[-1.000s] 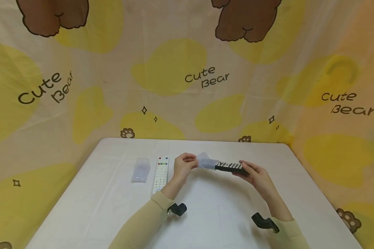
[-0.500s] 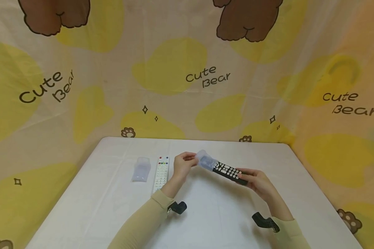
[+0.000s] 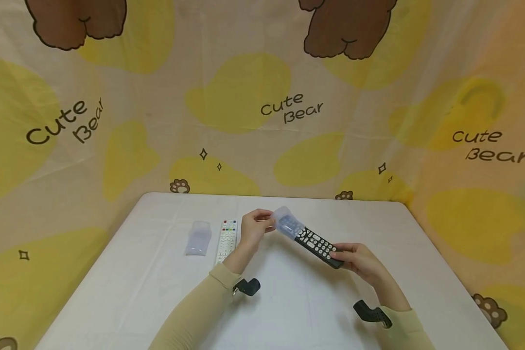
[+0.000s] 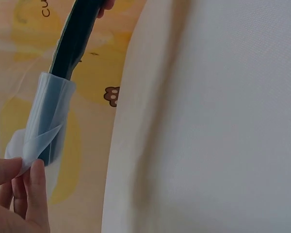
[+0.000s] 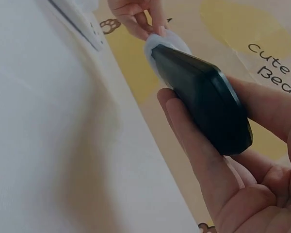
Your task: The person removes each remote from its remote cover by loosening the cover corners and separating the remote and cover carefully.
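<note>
A black remote control (image 3: 317, 244) with pale buttons is held up over the table, tilted with its far end to the upper left. My right hand (image 3: 359, 261) grips its near end, thumb on the button face. Over the far end sits a translucent bluish sleeve (image 3: 287, 224), covering that part of the remote. My left hand (image 3: 254, 227) pinches the sleeve's outer edge between thumb and fingers. In the left wrist view, loose film (image 4: 42, 143) of the sleeve folds at the pinching fingertips. The right wrist view shows the remote's dark back (image 5: 203, 97) and my fingers around it.
On the white table (image 3: 288, 311), a white remote control (image 3: 227, 240) lies left of my left hand, its lower end partly behind my arm. Another translucent sleeve (image 3: 199, 238) lies flat farther left. A patterned cloth (image 3: 245, 146) hangs behind the table.
The black remote's near end has swung down, turning its button face toward the head camera. The sleeved end has risen slightly, and my left hand has shifted a little up and left, still pinching.
</note>
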Available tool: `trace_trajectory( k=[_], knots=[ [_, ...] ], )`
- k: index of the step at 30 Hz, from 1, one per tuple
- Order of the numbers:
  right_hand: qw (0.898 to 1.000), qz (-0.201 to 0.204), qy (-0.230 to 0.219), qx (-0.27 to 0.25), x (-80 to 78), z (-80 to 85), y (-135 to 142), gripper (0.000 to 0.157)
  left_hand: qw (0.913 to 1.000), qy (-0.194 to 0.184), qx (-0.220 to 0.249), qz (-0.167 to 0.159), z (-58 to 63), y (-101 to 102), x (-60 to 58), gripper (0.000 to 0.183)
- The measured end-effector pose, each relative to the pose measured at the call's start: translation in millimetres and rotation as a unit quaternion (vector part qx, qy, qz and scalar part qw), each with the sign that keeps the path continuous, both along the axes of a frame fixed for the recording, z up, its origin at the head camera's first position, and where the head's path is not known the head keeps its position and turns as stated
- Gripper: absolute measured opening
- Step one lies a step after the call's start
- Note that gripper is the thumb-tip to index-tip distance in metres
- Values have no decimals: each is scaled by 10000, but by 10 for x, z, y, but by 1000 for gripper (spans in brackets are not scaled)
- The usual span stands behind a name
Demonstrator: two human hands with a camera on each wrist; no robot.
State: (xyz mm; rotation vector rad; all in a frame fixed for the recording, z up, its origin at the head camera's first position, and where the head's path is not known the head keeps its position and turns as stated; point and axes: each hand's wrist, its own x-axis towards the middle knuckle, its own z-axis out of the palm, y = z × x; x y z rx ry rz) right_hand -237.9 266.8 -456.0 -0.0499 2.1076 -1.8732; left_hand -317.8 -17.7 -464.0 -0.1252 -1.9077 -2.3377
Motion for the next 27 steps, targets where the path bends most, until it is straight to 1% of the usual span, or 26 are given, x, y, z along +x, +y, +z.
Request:
trace_trajectory(
  k=[2,7,9,21,27],
  knots=[
    [10000,26,-3,-24,2,-10,3,58,10000,-56,-18,-3,13,-4,-7,18],
    [9999,61,-25,-128,-2,-34,9,57,9992,-367,-125,17,26,-12,-44,23],
    [9998,68,-40,-154,-5,-40,10,57,9990,-416,-141,21,29,-18,-52,24],
    [10000,40,-59,5,21,-37,26,60,9991,-422,-75,42,34,-25,-62,23],
    [9999,20,-93,33,41,-40,46,61,9987,-497,-63,-40,36,-42,-68,25]
  ],
)
